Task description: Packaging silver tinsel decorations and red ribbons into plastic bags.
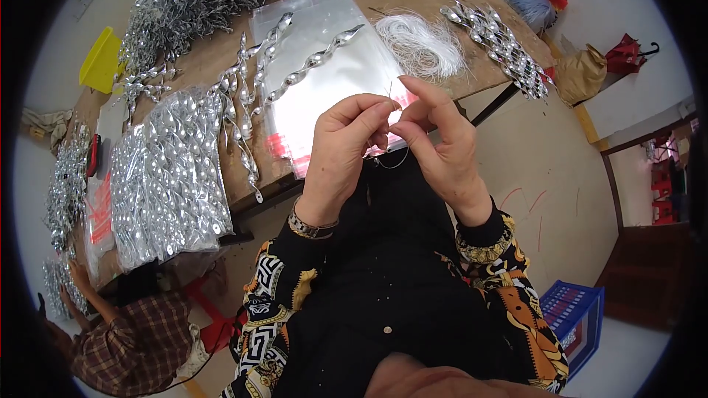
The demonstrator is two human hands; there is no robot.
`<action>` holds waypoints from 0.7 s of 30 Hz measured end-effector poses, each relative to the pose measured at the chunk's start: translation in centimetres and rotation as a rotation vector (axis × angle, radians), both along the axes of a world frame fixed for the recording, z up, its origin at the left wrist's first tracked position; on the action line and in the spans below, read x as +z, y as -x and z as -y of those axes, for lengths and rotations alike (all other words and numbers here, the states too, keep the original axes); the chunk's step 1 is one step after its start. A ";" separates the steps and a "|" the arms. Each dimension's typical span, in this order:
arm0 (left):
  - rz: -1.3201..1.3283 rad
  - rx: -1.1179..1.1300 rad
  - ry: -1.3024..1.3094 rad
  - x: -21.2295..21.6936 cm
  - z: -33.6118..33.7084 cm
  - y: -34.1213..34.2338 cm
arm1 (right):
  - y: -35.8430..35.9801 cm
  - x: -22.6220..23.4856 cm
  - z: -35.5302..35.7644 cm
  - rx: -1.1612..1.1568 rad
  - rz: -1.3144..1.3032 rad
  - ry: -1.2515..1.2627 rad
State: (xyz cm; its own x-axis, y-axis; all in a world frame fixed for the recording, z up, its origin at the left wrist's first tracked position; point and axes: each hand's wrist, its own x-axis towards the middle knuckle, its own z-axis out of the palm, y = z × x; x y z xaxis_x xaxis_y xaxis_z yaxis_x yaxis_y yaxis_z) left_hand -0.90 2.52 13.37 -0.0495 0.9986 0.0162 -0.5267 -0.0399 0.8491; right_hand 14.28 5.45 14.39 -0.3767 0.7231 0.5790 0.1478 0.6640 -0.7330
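Note:
Close together over the table's front edge, my two hands work a thin white string (399,165), which hangs in a small loop beneath the fingertips. My left hand (335,151) is closed, thumb and index finger pinched on the string. On my right hand (450,151) the index finger is raised while the thumb and the other fingers close near the string. Just beyond them lies a stack of clear plastic bags (317,129) with red-printed ends. A silver twisted strip (316,61) rests on the bags, and more twisted strips (240,103) lie to their left.
A coil of white string (420,44) sits right of the bags, beside a bundle of silver twists (501,48). Packed silver twists (173,177) fill the left, and a silver heap (214,0) the back. Another person (133,339) is at lower left; a blue crate (571,320) stands lower right.

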 end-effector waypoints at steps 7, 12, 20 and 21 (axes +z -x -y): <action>-0.012 0.002 -0.014 0.0 0.1 -0.1 | -0.1 -0.2 0.1 0.002 0.023 0.046; -0.030 0.000 0.002 0.2 0.3 -0.2 | -0.1 -0.4 0.1 0.006 0.014 0.051; -0.038 -0.008 0.002 -0.2 0.2 -0.2 | -0.1 -0.4 0.1 -0.004 0.014 0.066; -0.039 -0.015 0.005 -0.2 0.3 -0.3 | -0.1 -0.5 0.1 -0.004 0.013 0.066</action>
